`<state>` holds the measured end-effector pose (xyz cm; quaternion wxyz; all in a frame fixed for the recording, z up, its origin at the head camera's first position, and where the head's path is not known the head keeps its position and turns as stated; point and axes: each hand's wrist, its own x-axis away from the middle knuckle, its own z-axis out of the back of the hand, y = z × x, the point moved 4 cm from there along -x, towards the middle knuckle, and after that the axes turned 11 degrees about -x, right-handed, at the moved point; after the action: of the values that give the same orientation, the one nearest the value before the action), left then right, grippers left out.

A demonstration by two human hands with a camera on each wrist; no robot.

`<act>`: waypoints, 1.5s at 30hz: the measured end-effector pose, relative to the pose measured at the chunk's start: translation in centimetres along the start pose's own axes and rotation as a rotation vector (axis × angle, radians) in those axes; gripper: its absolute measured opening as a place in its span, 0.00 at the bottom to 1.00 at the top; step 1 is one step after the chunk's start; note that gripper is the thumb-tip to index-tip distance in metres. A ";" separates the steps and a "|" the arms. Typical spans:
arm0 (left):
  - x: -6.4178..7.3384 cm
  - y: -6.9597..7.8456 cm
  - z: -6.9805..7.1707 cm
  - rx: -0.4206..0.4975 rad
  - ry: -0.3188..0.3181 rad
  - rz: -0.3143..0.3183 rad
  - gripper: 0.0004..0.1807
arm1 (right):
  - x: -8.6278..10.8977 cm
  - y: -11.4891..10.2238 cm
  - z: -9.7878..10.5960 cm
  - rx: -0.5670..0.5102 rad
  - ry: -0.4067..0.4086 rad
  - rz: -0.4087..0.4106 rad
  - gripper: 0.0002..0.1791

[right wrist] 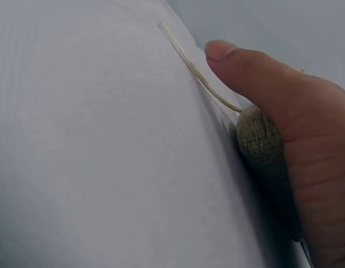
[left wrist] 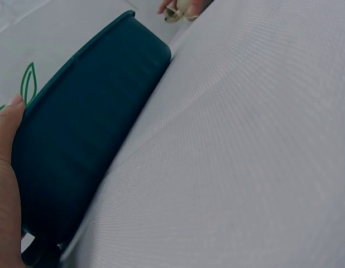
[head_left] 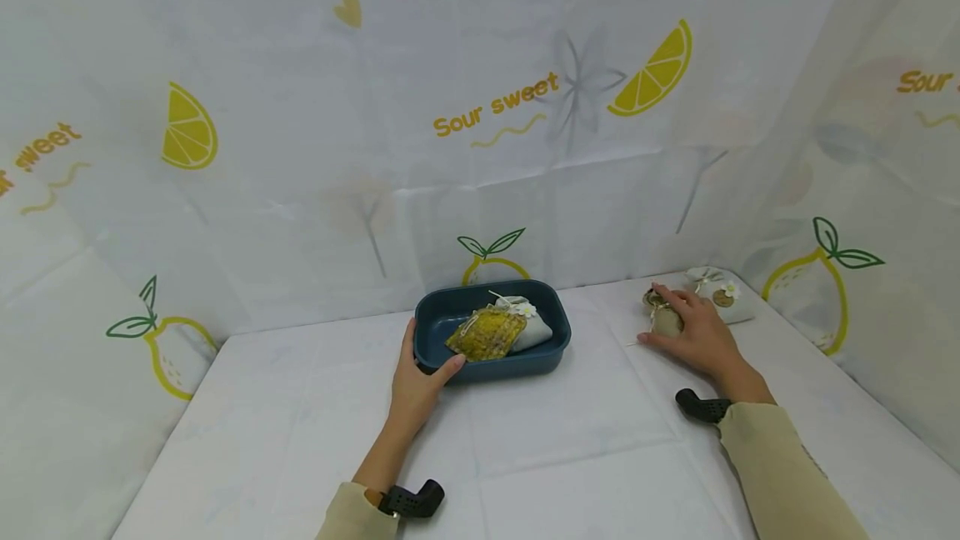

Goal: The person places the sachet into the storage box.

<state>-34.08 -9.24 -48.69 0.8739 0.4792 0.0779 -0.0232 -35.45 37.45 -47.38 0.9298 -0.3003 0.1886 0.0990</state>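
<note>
A dark blue rectangular basin (head_left: 480, 372) stands on the white-covered table, and my left hand (head_left: 417, 386) grips its near left corner, thumb at the rim. Inside lie a yellow patterned drawstring pouch (head_left: 487, 335) and a pale pouch (head_left: 534, 332) with a white flower. To the right, my right hand (head_left: 697, 336) holds a small beige drawstring pouch (head_left: 667, 322) between thumb and fingers, low over the cloth. In the right wrist view its cord (right wrist: 186, 60) trails past the thumb, and the palm hides much of the pouch (right wrist: 255, 137).
Just beyond my right hand, a pale pouch (head_left: 733, 300) with a round brown patch and white flower lies near the table's back right corner. White sheeting printed with lemons (head_left: 649, 73) rises behind and at both sides of the table (head_left: 570, 457).
</note>
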 end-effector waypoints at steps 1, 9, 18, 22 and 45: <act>0.0 0.0 0.0 0.000 0.000 0.000 0.58 | 0.0 0.1 0.0 -0.007 0.001 0.002 0.54; 0.0 0.1 0.1 0.016 0.004 -0.015 0.58 | -0.2 0.6 -0.6 -0.146 -0.047 -0.069 0.50; 0.0 0.1 0.2 0.015 0.002 -0.013 0.58 | 0.1 0.2 -0.4 -0.167 -0.008 -0.049 0.45; 0.1 0.2 0.2 0.015 0.000 -0.011 0.58 | 0.2 0.1 -0.2 -0.192 0.048 -0.049 0.36; -0.1 0.0 0.0 0.006 -0.006 -0.006 0.58 | -1.3 -5.1 1.4 -0.260 0.217 -0.012 0.27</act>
<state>-34.16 -9.29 -48.69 0.8727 0.4814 0.0765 -0.0273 -34.70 34.12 -43.20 0.8578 -0.4281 0.2717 0.0841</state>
